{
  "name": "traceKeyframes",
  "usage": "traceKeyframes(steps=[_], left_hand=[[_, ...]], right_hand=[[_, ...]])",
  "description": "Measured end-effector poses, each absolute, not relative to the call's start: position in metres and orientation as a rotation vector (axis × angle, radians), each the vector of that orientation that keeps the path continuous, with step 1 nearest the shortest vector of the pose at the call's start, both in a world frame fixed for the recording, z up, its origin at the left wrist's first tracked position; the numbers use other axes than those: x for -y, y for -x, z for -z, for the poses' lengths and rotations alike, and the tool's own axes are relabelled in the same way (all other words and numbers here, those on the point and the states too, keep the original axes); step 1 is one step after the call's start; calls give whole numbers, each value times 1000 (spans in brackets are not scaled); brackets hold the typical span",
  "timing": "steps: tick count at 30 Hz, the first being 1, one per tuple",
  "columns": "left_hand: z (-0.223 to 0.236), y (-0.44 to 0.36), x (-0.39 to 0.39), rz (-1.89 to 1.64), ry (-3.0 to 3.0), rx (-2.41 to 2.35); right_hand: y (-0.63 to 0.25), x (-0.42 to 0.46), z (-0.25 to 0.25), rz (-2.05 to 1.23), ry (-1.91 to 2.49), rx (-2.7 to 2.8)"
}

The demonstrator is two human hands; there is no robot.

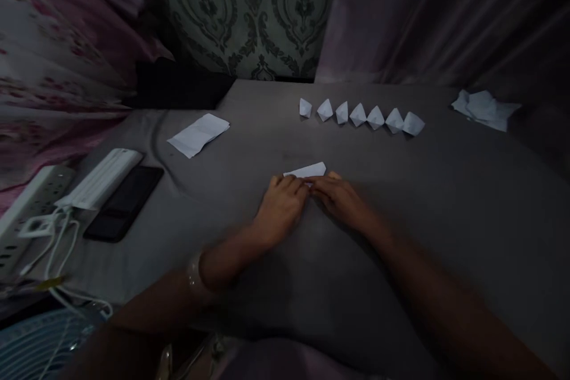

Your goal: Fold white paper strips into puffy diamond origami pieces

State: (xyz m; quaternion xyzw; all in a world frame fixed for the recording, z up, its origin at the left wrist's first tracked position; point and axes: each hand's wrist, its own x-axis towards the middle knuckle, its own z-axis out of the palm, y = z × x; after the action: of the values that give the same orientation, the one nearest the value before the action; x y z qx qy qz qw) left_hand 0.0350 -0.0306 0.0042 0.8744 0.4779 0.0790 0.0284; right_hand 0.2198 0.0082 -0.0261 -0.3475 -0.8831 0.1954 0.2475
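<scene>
Here, just beyond the knuckles of the left hand (pixel 281 205) and the right hand (pixel 341 197), a slim white folded paper (pixel 307 170), close above a grey sheet (pixel 258 145). Held by both hands along the near edge, with the fingers bent and bunched in a narrow grip, and the two sets of fingertips almost meeting near the middle. Visible past the fingers: the long far edge, slanting up toward the right. In the way of a full view: the fingers over the near edge. Cannot tell the firmness of the squeeze.

Farther off and a little to the right, seven small paper shapes (pixel 357 114) in a row, loosely spaced at the left and closer together at the right. Well apart from the row, toward the far right, a crumpled paper pile (pixel 487 108). Beyond the left hand, a flat paper stack (pixel 198 133), with a flat black thing (pixel 182 86) behind.

Farther left, a dark phone (pixel 123 205) lying flat beside a white box (pixel 104 178), then a power strip (pixel 48 187) and white cables (pixel 56 249). At the lower left, a blue grille (pixel 35 344). On the left wrist, a pale bracelet (pixel 195 273). At the back, a patterned wall (pixel 253 6).
</scene>
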Motion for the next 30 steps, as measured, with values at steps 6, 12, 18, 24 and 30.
traceKeyframes(steps=[6, 12, 18, 24, 30], left_hand=[[16, -41, 60, -296, -2740, -1511], [16, -39, 58, -327, -2667, -1599], [14, -33, 55, -311, -2571, -1769], [4, -18, 23, -484, -2273, -1813], [20, -13, -12, -605, -2174, -1714]], right_hand=[[-220, -13, 37, -500, 903, 2396], [-220, -16, 45, -448, 878, 2377], [-221, -14, 41, -461, 876, 2372], [-219, -14, 37, -459, 896, 2371], [-217, -14, 43, -430, 935, 2351]])
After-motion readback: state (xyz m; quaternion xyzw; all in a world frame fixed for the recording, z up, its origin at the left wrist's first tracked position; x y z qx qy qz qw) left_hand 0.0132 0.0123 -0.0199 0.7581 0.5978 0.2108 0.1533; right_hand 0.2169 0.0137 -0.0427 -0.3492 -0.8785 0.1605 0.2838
